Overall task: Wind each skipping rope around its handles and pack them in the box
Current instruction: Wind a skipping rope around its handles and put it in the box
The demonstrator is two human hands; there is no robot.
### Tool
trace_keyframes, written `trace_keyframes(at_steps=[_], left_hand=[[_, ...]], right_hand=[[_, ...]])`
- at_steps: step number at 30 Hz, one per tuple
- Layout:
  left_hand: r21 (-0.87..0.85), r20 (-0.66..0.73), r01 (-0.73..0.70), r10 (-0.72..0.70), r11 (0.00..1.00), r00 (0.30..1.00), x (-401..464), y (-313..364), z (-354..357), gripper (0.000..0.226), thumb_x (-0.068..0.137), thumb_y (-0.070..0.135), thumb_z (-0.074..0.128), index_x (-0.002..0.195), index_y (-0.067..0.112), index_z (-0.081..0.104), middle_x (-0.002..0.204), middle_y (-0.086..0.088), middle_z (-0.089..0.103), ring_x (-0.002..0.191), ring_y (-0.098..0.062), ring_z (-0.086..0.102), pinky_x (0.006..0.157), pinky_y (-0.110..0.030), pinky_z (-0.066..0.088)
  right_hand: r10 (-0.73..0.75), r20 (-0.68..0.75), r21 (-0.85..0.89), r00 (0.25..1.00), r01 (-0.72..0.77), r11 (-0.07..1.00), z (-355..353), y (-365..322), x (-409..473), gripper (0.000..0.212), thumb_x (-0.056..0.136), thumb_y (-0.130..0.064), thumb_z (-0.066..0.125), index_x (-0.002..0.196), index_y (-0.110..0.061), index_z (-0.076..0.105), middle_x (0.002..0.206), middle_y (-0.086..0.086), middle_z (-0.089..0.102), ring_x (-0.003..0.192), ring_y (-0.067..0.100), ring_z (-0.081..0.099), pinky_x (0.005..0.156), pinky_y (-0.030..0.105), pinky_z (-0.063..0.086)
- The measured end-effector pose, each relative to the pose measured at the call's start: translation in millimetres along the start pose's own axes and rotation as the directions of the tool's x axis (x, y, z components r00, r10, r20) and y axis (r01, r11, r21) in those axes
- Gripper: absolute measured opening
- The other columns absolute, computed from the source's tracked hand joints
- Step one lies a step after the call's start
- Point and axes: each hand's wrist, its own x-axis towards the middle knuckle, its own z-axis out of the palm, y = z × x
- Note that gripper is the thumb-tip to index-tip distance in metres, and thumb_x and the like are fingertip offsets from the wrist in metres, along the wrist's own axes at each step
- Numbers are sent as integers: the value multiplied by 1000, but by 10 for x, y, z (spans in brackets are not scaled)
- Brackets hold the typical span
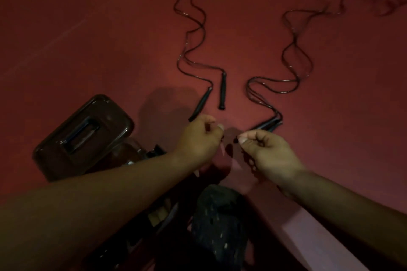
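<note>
Hands reach forward over the red floor (88,28), knuckles up: left hand (199,138) and right hand (268,152) both curled, pinching something too dim to identify. Beyond the fingertips lie two thin black skipping ropes (221,92), unwound; left of them, the dark brown plastic box (83,136).

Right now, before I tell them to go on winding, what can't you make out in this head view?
- What the left hand and right hand pinch: curled fingers and dim light hide it.
- Far ends of the left rope and right rope: cut by the top edge or blurred.
- Box contents: hidden behind the left forearm, too dark.
- Right rope's handles: partly behind the right hand.
</note>
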Motion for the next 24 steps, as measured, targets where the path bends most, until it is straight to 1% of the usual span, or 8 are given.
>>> trace_keyframes(at_steps=[3,5,8,11,16,21,23,24], left_hand=[[211,106,25,-48,977,993,222,45,349,47,94,34,61,134,10,55,132,-9,61,125,-25,54,99,-25,39],[316,161,6,-60,949,985,314,86,561,59,91,38,66,140,10,50,140,-8,56,130,-24,51,102,-26,37],[468,242,-55,-68,882,968,384,168,892,71,81,48,73,139,15,48,138,-8,56,127,-28,53,102,-31,42],[595,268,-133,-39,793,963,390,242,1115,65,78,46,76,129,15,50,130,-9,56,120,-31,55,97,-36,46],[671,370,-222,-60,707,927,328,315,1321,31,85,21,65,114,12,61,116,-10,66,106,-30,63,83,-34,50],[619,524,-382,1,686,852,-19,422,1532,26,89,12,56,115,14,57,113,-9,65,103,-29,63,82,-30,49],[543,606,-434,23,719,795,-216,520,1640,24,90,13,54,113,18,55,111,-7,65,101,-28,62,86,-30,50],[492,660,-462,31,738,751,-308,576,1689,20,91,13,53,110,20,55,108,-6,66,99,-26,63,87,-32,51]], right_hand=[[18,-77,4,997,-18,1000,-278,92,51,13,95,-22,60,84,-16,67,47,-14,51,45,6,41,47,23,34],[18,-116,32,993,-14,999,-448,129,39,13,95,-20,60,84,-15,66,50,-11,50,47,10,39,48,24,33],[14,-176,55,984,-4,998,-755,173,-80,13,95,-18,60,83,-15,65,56,-3,50,49,12,39,49,25,35],[21,-246,61,969,-6,998,-1065,286,-228,14,94,-19,60,83,-14,65,58,-3,51,53,12,41,52,26,38],[54,-317,48,947,-41,998,-1416,459,-445,12,93,-19,61,82,-16,66,65,-3,59,58,11,47,56,25,40],[75,-329,86,942,-49,995,-1601,630,-664,13,94,-19,60,82,-16,65,62,-9,58,57,8,47,52,20,40],[-2,-372,-10,928,-2,1000,-1690,730,-776,9,94,-20,61,88,-17,66,67,-10,59,60,8,50,58,18,41],[-80,-404,-159,911,16,987,-1741,793,-821,7,94,-22,61,95,-19,67,77,-8,62,68,10,53,65,18,41]])
